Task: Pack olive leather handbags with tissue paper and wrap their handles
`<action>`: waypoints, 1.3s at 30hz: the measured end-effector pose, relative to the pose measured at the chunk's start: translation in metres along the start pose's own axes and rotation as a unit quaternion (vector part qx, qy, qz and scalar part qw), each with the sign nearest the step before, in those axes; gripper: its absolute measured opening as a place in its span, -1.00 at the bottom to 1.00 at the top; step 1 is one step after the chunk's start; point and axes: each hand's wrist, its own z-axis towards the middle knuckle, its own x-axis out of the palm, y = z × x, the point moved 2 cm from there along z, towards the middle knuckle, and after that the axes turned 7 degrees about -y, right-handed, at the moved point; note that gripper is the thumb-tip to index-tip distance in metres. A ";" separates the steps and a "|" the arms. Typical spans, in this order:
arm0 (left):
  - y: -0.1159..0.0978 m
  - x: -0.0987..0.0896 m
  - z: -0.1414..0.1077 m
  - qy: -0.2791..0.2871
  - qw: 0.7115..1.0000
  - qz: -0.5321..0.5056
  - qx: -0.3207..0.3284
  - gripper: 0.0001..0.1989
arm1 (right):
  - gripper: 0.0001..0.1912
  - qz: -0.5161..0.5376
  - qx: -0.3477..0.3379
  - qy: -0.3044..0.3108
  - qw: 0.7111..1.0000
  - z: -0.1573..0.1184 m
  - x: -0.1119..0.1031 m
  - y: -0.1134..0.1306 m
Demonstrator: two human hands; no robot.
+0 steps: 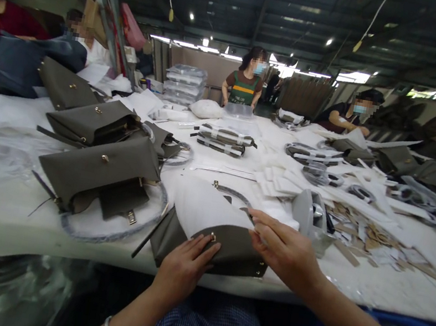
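Note:
A dark olive-grey bag [234,251] lies at the table's front edge, with a small gold clasp [213,237] on it. Over its upper part rests a curved white sheet [204,205]. My left hand [188,259] lies on the bag beside the clasp, fingers stretched out and somewhat spread. At the bag's upper right edge, my right hand [278,241] has its fingers pressed together near the corner of the white sheet. What those fingertips hold, if anything, is hidden.
More olive-grey bags [102,171] stand on the left of the white table [142,256]. A grey holder [309,218] and brown scraps [378,236] lie to the right. Wrapped bundles [222,138] sit further back. Several people [244,80] are around the table.

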 end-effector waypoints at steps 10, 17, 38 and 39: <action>-0.002 0.002 -0.003 -0.013 0.999 0.043 0.013 -0.72 | -0.85 0.144 0.025 0.334 0.931 0.005 0.020 -0.009; 0.004 -0.010 0.004 0.065 0.995 0.049 0.065 -0.65 | -0.45 0.042 0.038 0.347 0.936 0.022 0.066 0.011; 0.046 0.022 0.002 0.144 0.988 -0.007 0.056 -0.58 | -0.46 0.128 -0.011 0.335 0.933 -0.036 0.112 -0.027; 0.046 0.022 0.002 0.145 0.988 -0.008 0.055 -0.58 | -0.46 0.139 -0.015 0.336 0.931 -0.038 0.112 -0.026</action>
